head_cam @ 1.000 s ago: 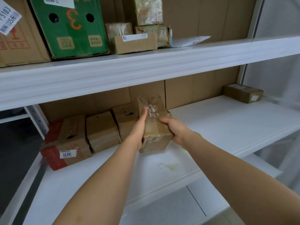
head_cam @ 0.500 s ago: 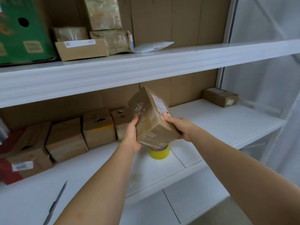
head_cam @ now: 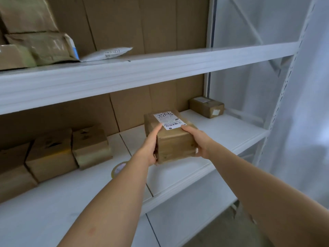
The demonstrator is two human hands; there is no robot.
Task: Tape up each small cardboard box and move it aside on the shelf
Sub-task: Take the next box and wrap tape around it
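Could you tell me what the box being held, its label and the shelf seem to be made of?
The box looks like brown cardboard with a glossy film of clear tape, judging by its sheen. Its label seems to be white printed paper bearing a barcode and handwriting. The shelf looks like white painted metal, smooth, though that is uncertain.

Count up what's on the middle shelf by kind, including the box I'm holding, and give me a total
Small cardboard boxes: 5, namely the held box, three in the left row, and one at the far right
Tape roll: 1
Total: 6
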